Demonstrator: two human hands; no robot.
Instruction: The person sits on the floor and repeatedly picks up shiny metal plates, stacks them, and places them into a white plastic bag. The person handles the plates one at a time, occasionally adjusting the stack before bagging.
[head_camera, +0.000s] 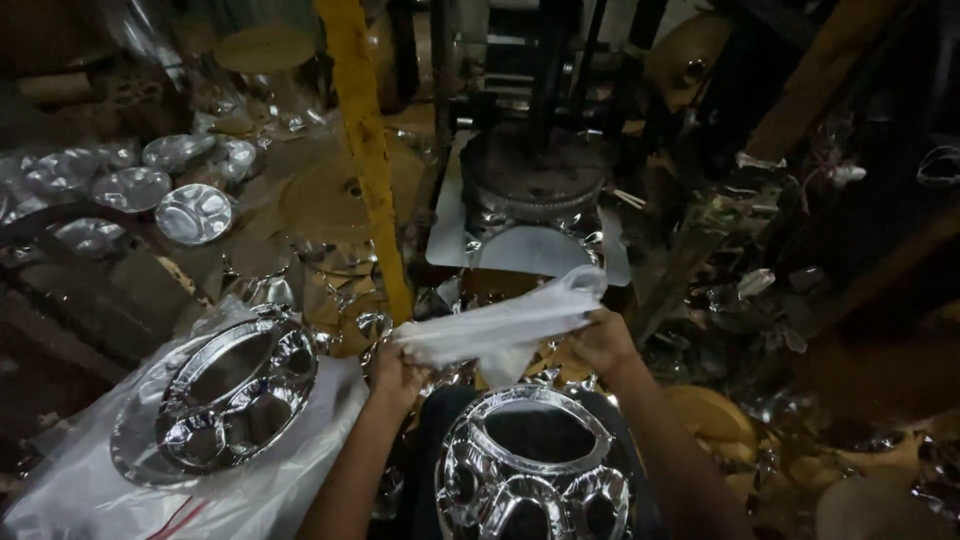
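Both hands hold a crumpled thin white plastic bag (505, 320) stretched between them. My left hand (397, 372) grips its left end, and my right hand (600, 340) grips its right side. Directly below the hands sits a stack of shiny silver compartment plates (535, 475) on my lap. A second stack of the same silver plates (230, 390) lies to the left on a clear plastic sheet (300, 470).
A metal press machine (535, 180) stands straight ahead behind a yellow post (370, 150). Several more silver plates (190, 212) lie at the far left. Foil scraps and round cardboard discs (715, 410) litter the floor on the right.
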